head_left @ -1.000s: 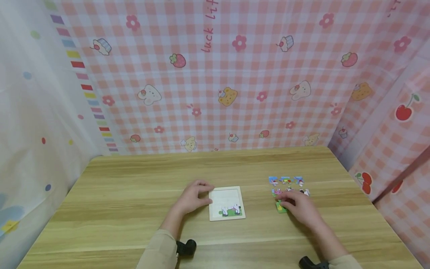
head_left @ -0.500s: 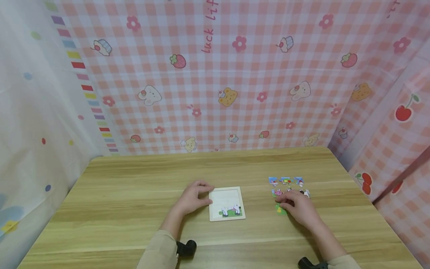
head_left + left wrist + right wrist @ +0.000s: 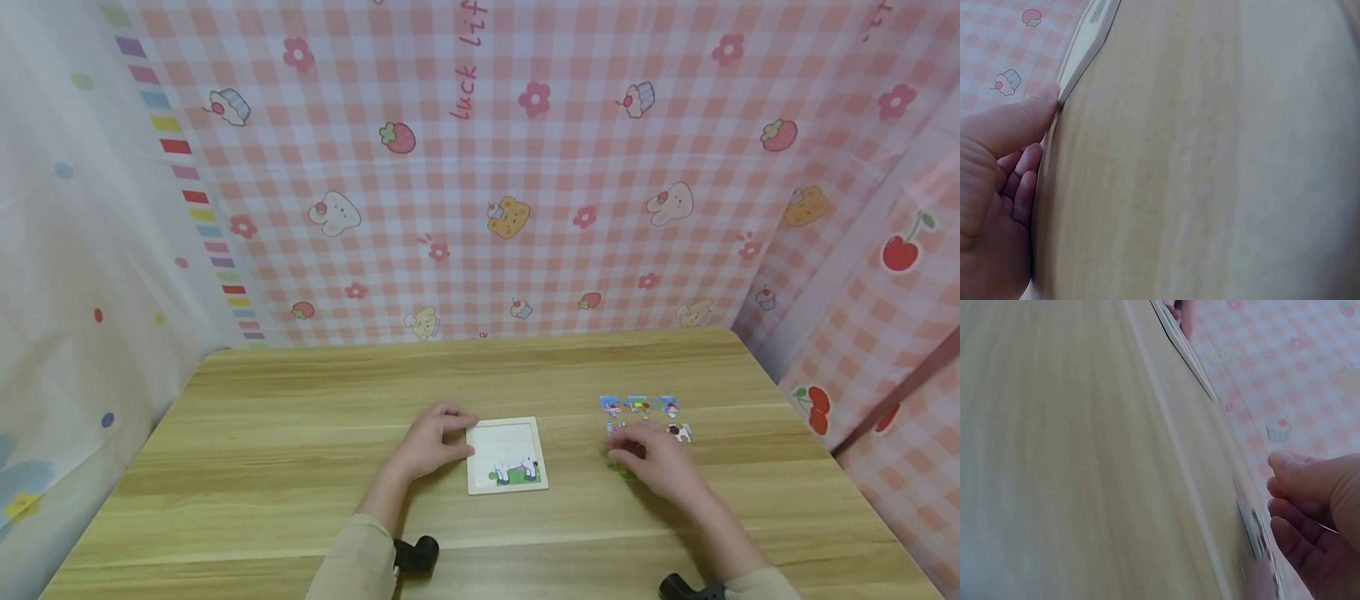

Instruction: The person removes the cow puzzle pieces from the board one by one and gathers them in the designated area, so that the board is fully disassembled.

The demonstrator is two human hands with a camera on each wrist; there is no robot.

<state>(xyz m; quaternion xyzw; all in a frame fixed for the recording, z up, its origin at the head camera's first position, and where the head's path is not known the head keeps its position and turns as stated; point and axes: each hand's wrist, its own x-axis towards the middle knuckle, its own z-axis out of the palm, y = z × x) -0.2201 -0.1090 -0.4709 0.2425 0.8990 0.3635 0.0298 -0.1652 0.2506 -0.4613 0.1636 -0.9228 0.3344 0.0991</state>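
My left hand [image 3: 431, 440] holds the upper left side of a square wooden puzzle tray [image 3: 470, 479], its thumb and fingertips at the rim. The left wrist view shows the thumb against the edge of the tray [image 3: 1085, 65]. Inside the tray's lower right lie pieces [image 3: 516, 472] with white animal legs on green. My right hand [image 3: 660, 462] is bent over a blurred green puzzle piece [image 3: 621, 472], right of the tray. In the right wrist view the right hand [image 3: 1316, 512] has its thumb near bent fingers; no piece shows between them, so I cannot tell whether they pinch one.
Past my right hand lies a row of blue-topped puzzle pieces [image 3: 639, 404]. Nearer is another row, partly covered by the hand, with a black-and-white piece [image 3: 680, 432] at its right end. A checked cloth [image 3: 480, 208] hangs behind the wooden table [image 3: 300, 417].
My right hand has shifted slightly left, covering more of the nearer row. The green piece has moved slightly left and nearer and looks blurred. My left hand and the tray stay put.
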